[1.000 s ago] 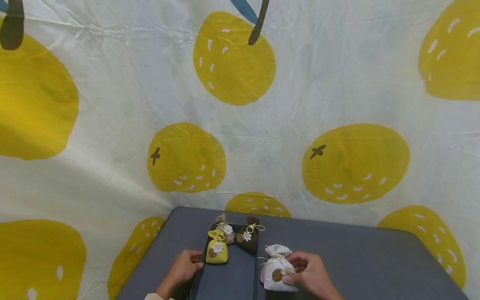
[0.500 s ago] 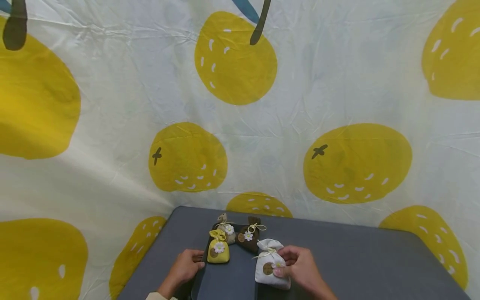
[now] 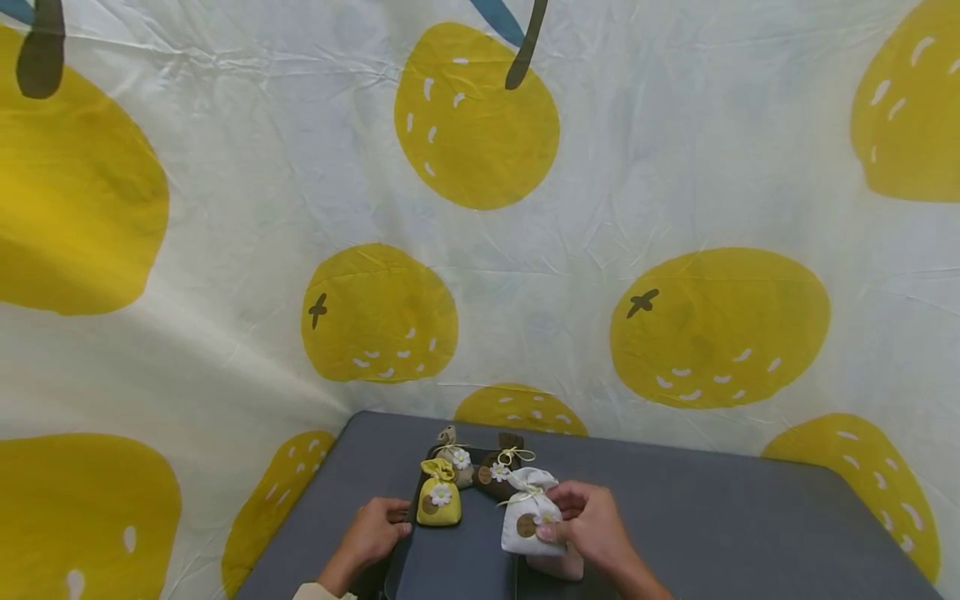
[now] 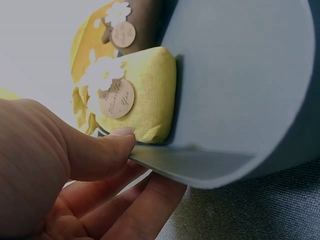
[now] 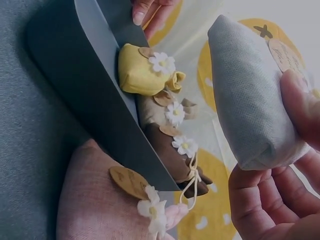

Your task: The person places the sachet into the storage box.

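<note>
My left hand (image 3: 372,531) pinches the side rim of a dark grey tray (image 4: 240,100), thumb over the edge and fingers beneath. Between the thumb and fingers of my right hand (image 3: 592,527) is a white drawstring pouch (image 3: 517,533) with a round tag and daisy. It hangs raised over the tray's right edge, knot upward. Inside the tray, a yellow pouch (image 3: 442,512) sits near my left thumb. A beige pouch (image 5: 147,111) and a dark brown pouch (image 5: 162,145) stand at the far end. Below the white pouch, a pink pouch (image 5: 90,200) rests outside the tray.
The tray lies on a dark grey table (image 3: 712,517). Behind the table hangs a pale cloth (image 3: 570,217) printed with large yellow fruit. The tray's raised side wall (image 5: 115,105) stands between the pink pouch and the other pouches.
My right hand has lifted the white pouch and carried it left to the tray's edge, uncovering the pink pouch below. My left hand keeps its grip on the tray.
</note>
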